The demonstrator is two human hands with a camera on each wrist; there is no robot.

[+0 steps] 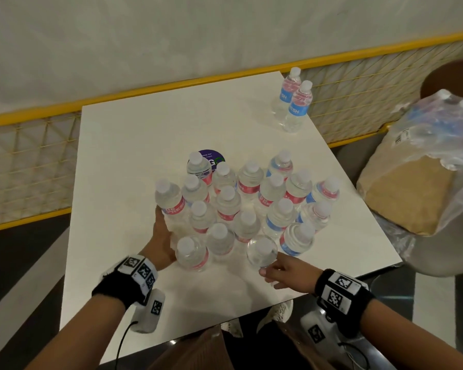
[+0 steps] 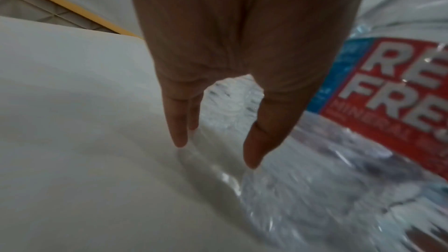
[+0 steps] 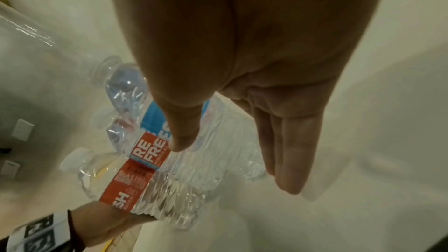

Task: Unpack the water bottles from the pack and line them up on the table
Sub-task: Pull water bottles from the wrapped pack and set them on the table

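Bottles [image 1: 235,206] stand bunched mid-table [image 1: 123,156]; right hand [image 1: 286,273], fingers straight, is at the nearest one [image 1: 262,252], left hand [image 1: 161,241] flat against the cluster's side. Best nudge gently, low down, towards the far pair [image 1: 292,100].

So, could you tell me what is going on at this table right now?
A person is setting out water bottles on a white table. A loose cluster of bottles stands near them, not in a neat line. The left hand rests with straight fingers against the cluster's left side; the right hand reaches open toward a near bottle. Two more bottles stand at the far corner, and a wrapped pack sits off to the right.
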